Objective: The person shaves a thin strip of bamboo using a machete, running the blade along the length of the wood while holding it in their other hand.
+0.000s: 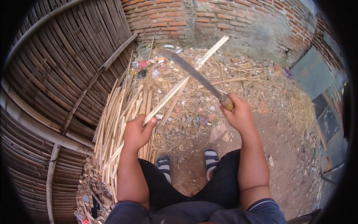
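My left hand (137, 134) is closed around a long, pale wooden strip (168, 96). The strip slants up and away to the right, and its far end stands out against the foot of the brick wall. My right hand (239, 115) grips the handle of a machete (204, 81), whose dark blade points to the far left. In the picture the blade crosses the strip near its middle; whether they touch I cannot tell. Beside my left forearm lies a pile of similar strips (118, 123), running lengthwise along the slatted fence.
A slatted bamboo fence (44, 71) rises on the left, and a brick wall (167, 18) closes the far side. Rubble, dry straw (304, 115) and litter cover the ground. Grey panels (315, 72) lean at the right. My sandalled feet (211, 160) stand on bare earth.
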`<state>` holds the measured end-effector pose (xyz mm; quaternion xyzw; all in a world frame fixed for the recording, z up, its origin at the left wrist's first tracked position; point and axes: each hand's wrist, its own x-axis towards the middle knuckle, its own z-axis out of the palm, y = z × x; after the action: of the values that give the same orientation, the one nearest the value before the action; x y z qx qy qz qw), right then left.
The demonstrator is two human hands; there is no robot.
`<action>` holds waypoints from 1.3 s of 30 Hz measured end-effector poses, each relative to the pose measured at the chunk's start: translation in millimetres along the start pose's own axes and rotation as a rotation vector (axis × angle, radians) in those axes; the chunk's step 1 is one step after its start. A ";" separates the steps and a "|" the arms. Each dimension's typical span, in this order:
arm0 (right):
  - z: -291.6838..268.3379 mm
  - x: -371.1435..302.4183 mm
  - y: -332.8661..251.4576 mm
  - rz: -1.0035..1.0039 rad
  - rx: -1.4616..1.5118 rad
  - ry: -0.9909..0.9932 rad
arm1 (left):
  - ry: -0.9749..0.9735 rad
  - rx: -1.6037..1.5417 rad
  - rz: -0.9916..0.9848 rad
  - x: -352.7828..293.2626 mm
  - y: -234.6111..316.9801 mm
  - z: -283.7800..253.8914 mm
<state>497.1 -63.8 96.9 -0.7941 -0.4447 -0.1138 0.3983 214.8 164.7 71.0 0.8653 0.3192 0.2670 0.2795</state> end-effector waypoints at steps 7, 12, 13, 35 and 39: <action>2.8 -3.6 -15.9 -0.216 -0.136 -0.098 | 0.019 0.001 0.037 -5.9 -3.7 -0.4; -11.2 6.3 7.6 0.118 0.096 0.106 | 0.029 -0.010 0.020 -8.1 -6.3 -5.2; -12.7 7.1 9.0 0.143 0.114 0.140 | 0.026 -0.007 0.017 -7.4 -6.3 -5.8; -5.8 3.7 16.2 0.412 0.547 -0.108 | -0.054 -0.076 -0.001 1.5 -5.0 8.3; 1.6 -1.5 10.6 0.340 0.553 -0.280 | -0.074 -0.094 -0.029 2.1 -0.9 7.4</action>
<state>504.5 -66.6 89.4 -0.7267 -0.3704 0.1889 0.5468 220.5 164.4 65.8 0.8557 0.3083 0.2454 0.3353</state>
